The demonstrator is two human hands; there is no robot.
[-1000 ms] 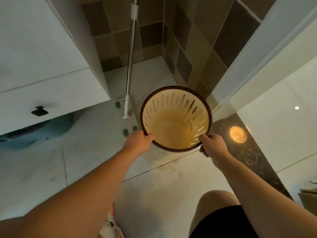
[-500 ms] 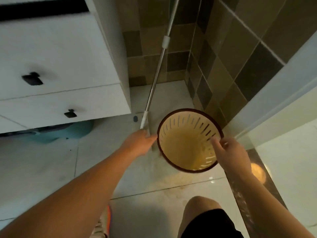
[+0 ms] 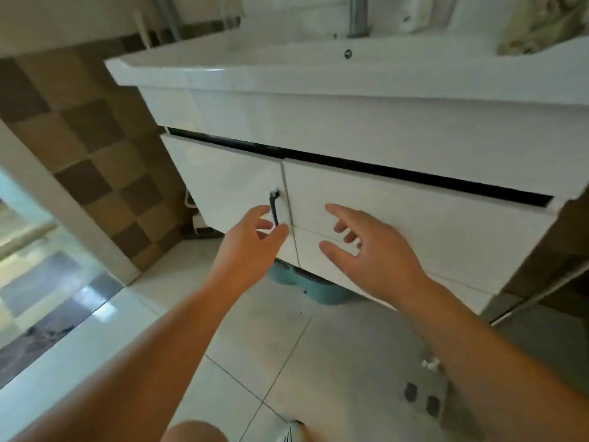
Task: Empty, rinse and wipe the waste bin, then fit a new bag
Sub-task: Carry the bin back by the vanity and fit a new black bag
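**Hands reaching for the vanity door, bin out of sight**

The waste bin is not showing anywhere in this view, so where it is standing cannot be told. By its kind, a plastic waste bin should be handling light and stiff, likely slippery if wet, and best taken by the rim with both hands; that is a judgement only.

The left hand (image 3: 251, 240) is stretching forward, fingers loosely curved and holding nothing, its fingertips just beside the dark handle (image 3: 274, 207) of the white cabinet door (image 3: 229, 186). The right hand (image 3: 369, 250) is hovering before the drawer front (image 3: 414, 218), fingers spread and empty. Both forearms are extending from below toward the vanity, beneath the basin's rim (image 3: 223, 74).
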